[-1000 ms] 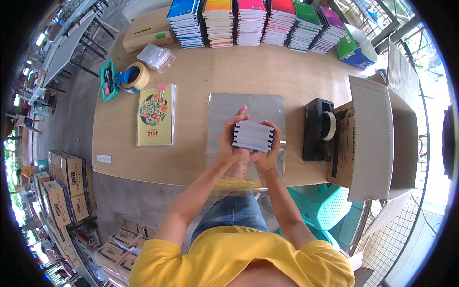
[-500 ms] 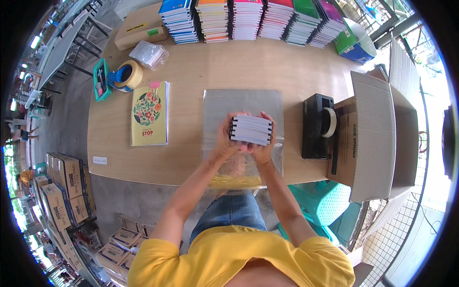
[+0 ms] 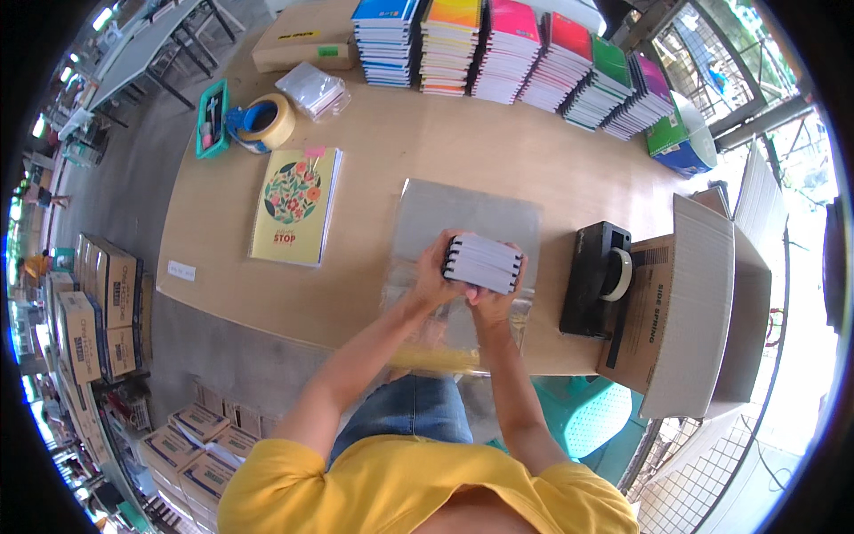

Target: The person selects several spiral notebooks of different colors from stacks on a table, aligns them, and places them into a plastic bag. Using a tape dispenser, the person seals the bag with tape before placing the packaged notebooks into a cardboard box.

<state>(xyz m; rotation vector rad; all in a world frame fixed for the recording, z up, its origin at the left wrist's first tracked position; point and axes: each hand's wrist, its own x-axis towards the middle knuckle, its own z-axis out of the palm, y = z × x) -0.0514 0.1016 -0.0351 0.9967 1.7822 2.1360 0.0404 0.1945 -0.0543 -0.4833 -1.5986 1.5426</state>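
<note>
Between my hands is a small stack of ring-bound notebooks (image 3: 485, 262), white page edges up and black binding rings at both ends. My left hand (image 3: 433, 278) closes round its left end, and my right hand (image 3: 500, 304) grips the right end from below and the side. The fingers beneath the stack are partly hidden. Under my hands lie clear plastic sleeves (image 3: 471, 206), flat on the table, with a yellowish strip at their near edge. Left of them rests a yellow ring-bound notebook (image 3: 294, 214) with a floral cover and a pink tab.
Tall stacks of coloured notebooks (image 3: 507, 58) line the far edge. At right stand a black tape dispenser (image 3: 583, 285) and an open cardboard box (image 3: 689, 303). Tape rolls (image 3: 277, 125), a teal tray (image 3: 212, 120), a plastic-wrapped pack (image 3: 311, 89) and a carton (image 3: 307, 40) sit far left.
The whole view has turned and shifted, so the table appears tilted. Both hands still hold the notebook stack, which remains above the plastic sleeves.
</note>
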